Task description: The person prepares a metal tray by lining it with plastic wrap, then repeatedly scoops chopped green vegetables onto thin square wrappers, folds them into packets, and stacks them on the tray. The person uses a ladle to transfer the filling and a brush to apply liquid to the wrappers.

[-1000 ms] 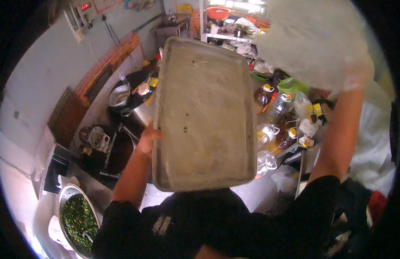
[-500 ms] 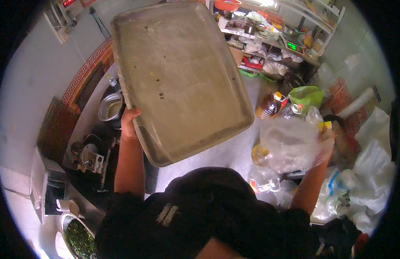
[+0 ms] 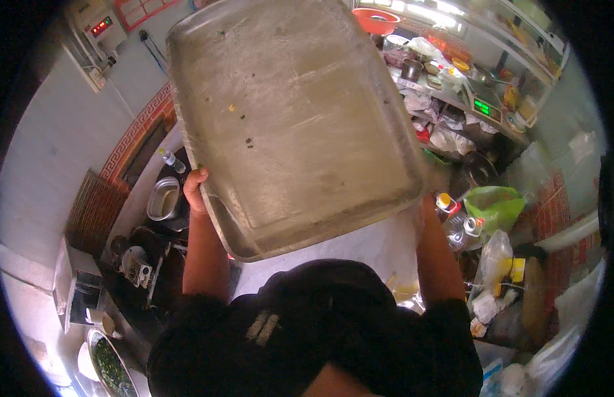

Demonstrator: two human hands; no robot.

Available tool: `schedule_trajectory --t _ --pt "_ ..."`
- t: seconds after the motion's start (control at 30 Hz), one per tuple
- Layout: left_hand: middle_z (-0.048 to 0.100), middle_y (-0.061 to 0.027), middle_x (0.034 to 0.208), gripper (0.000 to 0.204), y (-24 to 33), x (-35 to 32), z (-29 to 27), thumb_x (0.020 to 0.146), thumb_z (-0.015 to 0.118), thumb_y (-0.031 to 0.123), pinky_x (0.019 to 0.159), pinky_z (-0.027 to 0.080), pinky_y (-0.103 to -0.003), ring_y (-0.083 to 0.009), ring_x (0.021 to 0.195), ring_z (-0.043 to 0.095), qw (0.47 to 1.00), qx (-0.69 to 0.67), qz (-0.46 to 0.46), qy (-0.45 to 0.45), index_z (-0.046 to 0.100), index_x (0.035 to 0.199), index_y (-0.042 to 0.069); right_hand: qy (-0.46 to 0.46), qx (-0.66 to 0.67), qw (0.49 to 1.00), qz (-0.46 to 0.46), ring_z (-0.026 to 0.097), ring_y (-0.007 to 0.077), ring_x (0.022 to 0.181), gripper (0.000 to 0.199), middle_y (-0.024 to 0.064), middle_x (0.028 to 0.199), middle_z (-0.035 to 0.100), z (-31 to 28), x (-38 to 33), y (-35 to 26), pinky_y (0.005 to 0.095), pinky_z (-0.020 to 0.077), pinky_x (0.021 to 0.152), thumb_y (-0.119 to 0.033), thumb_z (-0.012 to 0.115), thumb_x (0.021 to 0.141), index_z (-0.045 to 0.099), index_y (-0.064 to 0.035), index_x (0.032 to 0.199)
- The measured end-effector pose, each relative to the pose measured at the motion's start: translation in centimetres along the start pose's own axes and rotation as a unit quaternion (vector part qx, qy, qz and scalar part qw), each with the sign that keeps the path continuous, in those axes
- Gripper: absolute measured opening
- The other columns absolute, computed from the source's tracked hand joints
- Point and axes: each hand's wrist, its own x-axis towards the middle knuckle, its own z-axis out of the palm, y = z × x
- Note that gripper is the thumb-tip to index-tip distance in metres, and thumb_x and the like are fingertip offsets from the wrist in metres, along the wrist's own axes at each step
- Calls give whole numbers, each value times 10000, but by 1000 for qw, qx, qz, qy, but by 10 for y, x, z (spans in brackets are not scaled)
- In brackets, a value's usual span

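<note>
A large, worn metal tray (image 3: 300, 132) with a raised rim is held up, tilted, in front of me. My left hand (image 3: 195, 188) is closed on its left rim, thumb on the inner side. A few dark specks and a small yellow bit stick to the tray's surface. My right forearm (image 3: 442, 258) reaches up to the tray's lower right corner, and the hand itself is hidden behind the tray. Whether those fingers still hold the clear plastic bag cannot be made out.
Oil bottles (image 3: 446, 204) and a green bag (image 3: 495, 208) stand to the right. A crowded shelf (image 3: 459, 92) carries a scale with a lit display. At left are a metal pot (image 3: 164, 198) and a burner (image 3: 136, 264); lower left, a bowl of chopped greens (image 3: 111, 367).
My right hand, which held a clear plastic bag out to the right, has moved left, behind the tray's right side. My left hand keeps its grip. The view has shifted.
</note>
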Motion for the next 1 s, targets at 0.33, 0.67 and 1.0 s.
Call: schedule_trajectory --t 0.33,0.67,1.0 --pt "667 -171 1276 712 -39 96 33 754 613 330 1010 502 -459 -342 1143 636 998 33 12 55 561 1385 5 -19 33 999 32 526 144 741 684 20 884 576 -66 149 -34 314 436 639 -536 640 930 579 -24 1380" --pt "694 -156 1156 616 -83 253 -30 765 646 304 964 534 -454 -339 1066 665 1000 19 -14 2 605 1303 8 -36 -4 999 15 560 160 771 574 30 910 603 -103 321 -86 325 471 673 -434 646 948 590 -33 1354" --pt "683 -169 1182 585 -106 320 -34 842 594 349 915 548 -431 -315 1063 667 987 87 48 125 599 1290 -27 -145 -40 987 52 594 175 801 468 39 936 630 -167 466 -72 336 505 708 -333 652 965 601 -42 1328"
